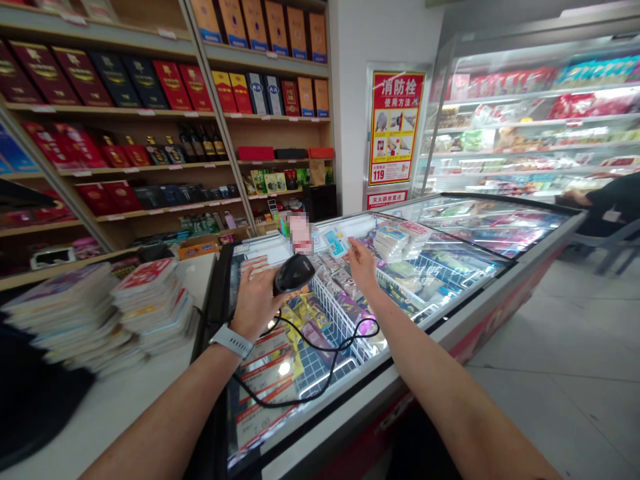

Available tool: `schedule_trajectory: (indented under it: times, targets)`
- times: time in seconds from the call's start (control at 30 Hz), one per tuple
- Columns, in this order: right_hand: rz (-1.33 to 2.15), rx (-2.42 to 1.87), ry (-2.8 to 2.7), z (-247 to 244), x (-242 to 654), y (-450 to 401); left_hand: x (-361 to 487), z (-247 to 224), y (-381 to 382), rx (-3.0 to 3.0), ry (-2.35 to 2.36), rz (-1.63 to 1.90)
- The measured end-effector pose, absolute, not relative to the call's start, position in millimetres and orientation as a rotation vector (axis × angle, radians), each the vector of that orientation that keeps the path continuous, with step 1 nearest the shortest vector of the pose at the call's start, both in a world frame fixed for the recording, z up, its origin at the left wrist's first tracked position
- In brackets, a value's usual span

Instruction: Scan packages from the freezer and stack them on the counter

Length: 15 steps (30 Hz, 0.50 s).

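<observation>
My left hand point(254, 297), with a grey watch band on its wrist, is wrapped round a black barcode scanner point(296, 272). From the scanner a looped black cable point(320, 393) trails across the glass freezer top. My right hand point(363, 265) pinches the edge of a flat blue-and-white card point(335, 244) just beyond the scanner. To the right of that hand, short stacks of similar flat printed pieces point(393, 241) sit on the glass. A blurred-out pinkish item point(300, 232) stands at the freezer's far edge.
The chest freezer point(480, 293) holds wire baskets of packaged goods under glass. At left, tall stacks point(150, 293) stand on a white counter point(173, 363). Behind are shelves of boxed bottles point(150, 113) and a lit display fridge point(530, 127). A person's arm point(613, 200) shows at far right.
</observation>
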State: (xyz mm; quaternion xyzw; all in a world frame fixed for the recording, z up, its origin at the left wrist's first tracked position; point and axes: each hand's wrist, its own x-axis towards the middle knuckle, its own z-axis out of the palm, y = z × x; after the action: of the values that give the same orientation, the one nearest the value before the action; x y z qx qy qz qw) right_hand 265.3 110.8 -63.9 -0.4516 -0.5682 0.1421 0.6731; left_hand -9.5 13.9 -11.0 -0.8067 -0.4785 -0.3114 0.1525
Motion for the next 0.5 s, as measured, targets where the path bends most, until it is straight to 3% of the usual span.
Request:
schedule_trajectory:
  times: [0.5]
  targets:
    - [0.465,-0.923,-1.207,-61.9,260.9,110.9,-13.0,-15.0,17.5,-2.3,-1.372,-0.868]
